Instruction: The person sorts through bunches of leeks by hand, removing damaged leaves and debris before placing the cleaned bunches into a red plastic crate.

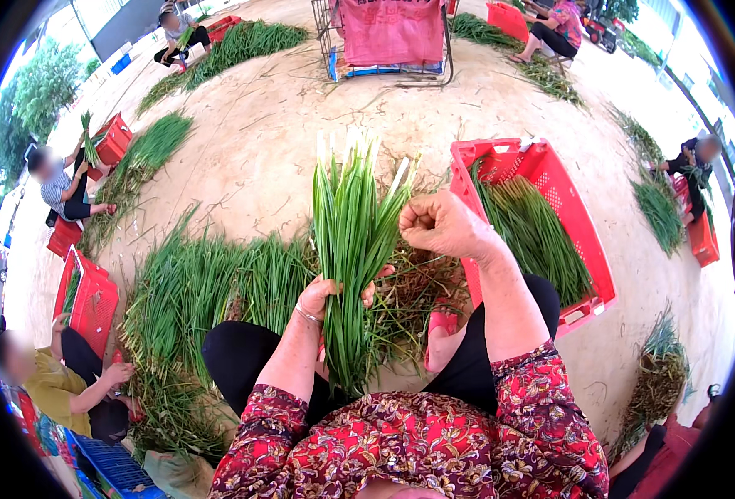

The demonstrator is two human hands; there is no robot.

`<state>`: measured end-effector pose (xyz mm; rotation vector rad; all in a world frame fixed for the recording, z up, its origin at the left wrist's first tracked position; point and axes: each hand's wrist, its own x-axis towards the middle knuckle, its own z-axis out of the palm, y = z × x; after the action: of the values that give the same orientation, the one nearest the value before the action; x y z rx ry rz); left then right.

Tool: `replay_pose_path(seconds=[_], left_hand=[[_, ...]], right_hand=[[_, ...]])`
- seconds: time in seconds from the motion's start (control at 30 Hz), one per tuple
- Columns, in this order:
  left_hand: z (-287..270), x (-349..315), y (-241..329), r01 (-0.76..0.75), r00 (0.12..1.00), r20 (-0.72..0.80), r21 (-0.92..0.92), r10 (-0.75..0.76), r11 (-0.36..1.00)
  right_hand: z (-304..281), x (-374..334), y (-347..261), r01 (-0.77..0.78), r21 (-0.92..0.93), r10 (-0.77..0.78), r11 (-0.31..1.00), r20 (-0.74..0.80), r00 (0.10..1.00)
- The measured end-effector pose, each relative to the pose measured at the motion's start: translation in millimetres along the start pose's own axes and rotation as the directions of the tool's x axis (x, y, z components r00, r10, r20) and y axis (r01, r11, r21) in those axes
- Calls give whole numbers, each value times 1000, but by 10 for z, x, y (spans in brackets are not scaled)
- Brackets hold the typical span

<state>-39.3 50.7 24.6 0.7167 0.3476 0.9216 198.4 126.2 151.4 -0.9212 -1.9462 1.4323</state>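
Observation:
Between my knees, my left hand (322, 295) is wrapped round a thick bunch of garlic chives (347, 224). The pale stem ends point up and away from me, and the long green leaves hang down towards my lap. My right hand (449, 226) is curled closed just right of the bunch, near a few stems that splay outward; what its fingers hold, if anything, is hidden. A wide heap of chives (218, 283) lies on the ground to my left. On my right, a red plastic crate (588, 249) has chives (534, 233) laid lengthwise in it.
Brown plant waste (417, 287) litters the ground by my feet. Ahead stands a metal-framed rack (392, 71) draped with pink cloth. Several people sit around with chive heaps and red crates; the nearest person (68, 387) is at left beside a red crate (93, 308). A blue crate (114, 466) lies lower left.

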Motion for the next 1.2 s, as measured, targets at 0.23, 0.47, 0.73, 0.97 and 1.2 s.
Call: replay_pose_path(seconds=[0.23, 0.47, 0.73, 0.97, 1.2], left_hand=[[-168, -42, -65, -52, 987, -153, 19, 54, 998], [-52, -45, 67, -36, 988, -141, 140, 56, 990], [-47, -33, 107, -8, 992, -125, 185, 32, 983], [25, -73, 90, -22, 979, -194, 215, 65, 976], [-187, -93, 64, -98, 982, -148, 152, 120, 984]], right_hand=[[118, -24, 32, -21, -47, 33, 999, 275, 961], [-137, 41, -8, 176, -138, -198, 975, -171, 965], [-253, -6, -41, 207, -47, -212, 977, -277, 937], [-136, 140, 205, 161, -722, -447, 673, -223, 866], [-201, 87, 164, 315, -169, -352, 934, -281, 893]])
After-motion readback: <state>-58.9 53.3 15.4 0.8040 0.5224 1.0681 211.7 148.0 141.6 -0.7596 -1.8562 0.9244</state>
